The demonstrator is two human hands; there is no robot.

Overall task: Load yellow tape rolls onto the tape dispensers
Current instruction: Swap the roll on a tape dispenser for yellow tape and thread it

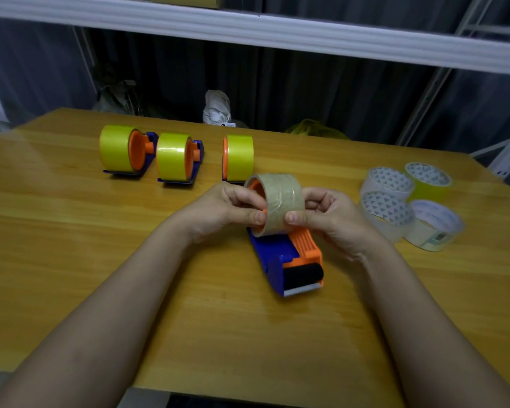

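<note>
Hands: left (233, 206) and right (321, 214) both pinch clear roll (277, 203) on mid-counter dispenser (289, 254). Judged step: stripping it off. Next: fetch yellow roll (429, 181) near right edge, seat on hub.

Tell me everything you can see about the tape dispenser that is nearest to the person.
The nearest dispenser lies on the wooden table, blue plastic body with an orange ribbed handle, a black roller and a toothed blade at its near end. A clear brownish tape roll sits on its orange hub, pinched by the left hand and right hand.
</note>
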